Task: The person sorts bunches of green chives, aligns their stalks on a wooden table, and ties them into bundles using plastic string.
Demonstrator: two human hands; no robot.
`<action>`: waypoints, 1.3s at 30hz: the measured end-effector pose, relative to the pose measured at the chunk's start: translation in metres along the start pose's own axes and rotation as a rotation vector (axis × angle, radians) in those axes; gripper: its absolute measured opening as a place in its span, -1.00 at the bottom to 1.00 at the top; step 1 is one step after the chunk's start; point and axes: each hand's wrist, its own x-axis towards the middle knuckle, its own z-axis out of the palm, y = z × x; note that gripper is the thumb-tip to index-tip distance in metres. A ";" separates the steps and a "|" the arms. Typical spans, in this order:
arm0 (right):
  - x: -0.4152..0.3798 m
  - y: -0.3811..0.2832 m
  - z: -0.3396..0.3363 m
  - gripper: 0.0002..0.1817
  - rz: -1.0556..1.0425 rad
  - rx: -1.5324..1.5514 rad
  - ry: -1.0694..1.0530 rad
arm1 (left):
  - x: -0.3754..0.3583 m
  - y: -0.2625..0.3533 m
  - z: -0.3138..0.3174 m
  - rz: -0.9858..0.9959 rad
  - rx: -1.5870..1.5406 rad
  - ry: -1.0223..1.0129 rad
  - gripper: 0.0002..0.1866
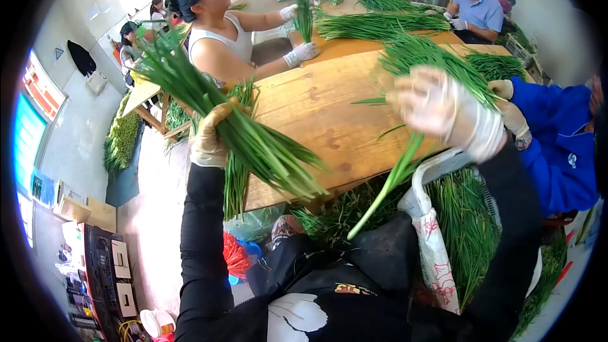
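Note:
My left hand, in a pale glove, is closed round a thick bunch of garlic chives. The bunch slants across the table's left end, leaf tips up and left, pale stem ends toward the middle. My gloved right hand is smeared by motion over the table's right side, and its fingers cannot be made out. Just below it, a few loose chive stalks slant down toward my lap. Behind that hand lies a heap of chives on the wooden table.
More chives hang over the table's left edge. A white-rimmed basket of chives stands by my right side. A co-worker in a blue sleeve sits close on the right. Another person holds upright chives across the table.

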 end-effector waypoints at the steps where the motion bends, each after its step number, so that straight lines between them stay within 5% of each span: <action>1: 0.014 0.018 -0.012 -0.73 -0.065 0.020 0.013 | 0.006 -0.004 -0.006 -0.093 0.018 -0.021 -0.54; 8: -0.004 0.043 0.130 -0.63 -0.147 -0.090 -0.321 | 0.023 -0.039 0.049 0.085 0.134 0.066 -0.51; 10: -0.012 0.022 0.162 -0.50 -0.028 -0.529 -0.747 | 0.028 -0.042 0.049 0.104 0.154 0.079 -0.53; 11: 0.004 0.003 0.133 -0.51 0.216 -0.141 -0.740 | 0.027 -0.040 0.053 0.104 0.148 0.086 -0.55; 12: -0.005 -0.012 0.162 -0.54 0.309 -0.022 -0.529 | 0.025 -0.038 0.060 0.104 0.145 0.088 -0.56; 13: 0.020 -0.029 0.124 -0.60 0.385 0.133 -0.553 | 0.023 -0.035 0.067 0.105 0.142 0.089 -0.57; 15: 0.032 -0.064 0.111 -0.73 0.594 0.623 -0.162 | 0.018 -0.029 0.083 0.111 0.250 0.199 -0.60; 19: 0.054 -0.110 0.106 -0.62 0.886 0.711 -0.175 | 0.022 -0.038 0.086 0.173 0.266 0.181 -0.61; 25: 0.056 -0.127 0.133 -0.81 0.795 0.546 0.199 | 0.020 -0.040 0.094 0.191 0.345 0.240 -0.62; 31: 0.030 -0.171 0.160 -0.90 0.887 0.450 -0.096 | 0.019 -0.042 0.100 0.210 0.392 0.149 -0.67; 33: 0.014 -0.161 0.150 -0.76 0.849 0.549 -0.256 | 0.017 -0.041 0.102 0.195 0.362 0.115 -0.68; 35: 0.001 -0.137 0.129 -0.53 0.821 1.163 -0.327 | 0.013 -0.038 0.105 0.180 0.333 0.086 -0.68; 36: -0.007 -0.133 0.113 -0.33 1.120 1.677 -0.113 | 0.011 -0.036 0.108 0.175 0.334 0.071 -0.68; 37: -0.014 -0.132 0.116 -0.20 1.262 1.697 0.107 | 0.009 -0.036 0.111 0.168 0.334 0.056 -0.68; 39: -0.014 -0.126 0.131 0.01 0.911 1.430 0.431 | 0.008 -0.040 0.118 0.181 0.368 0.041 -0.67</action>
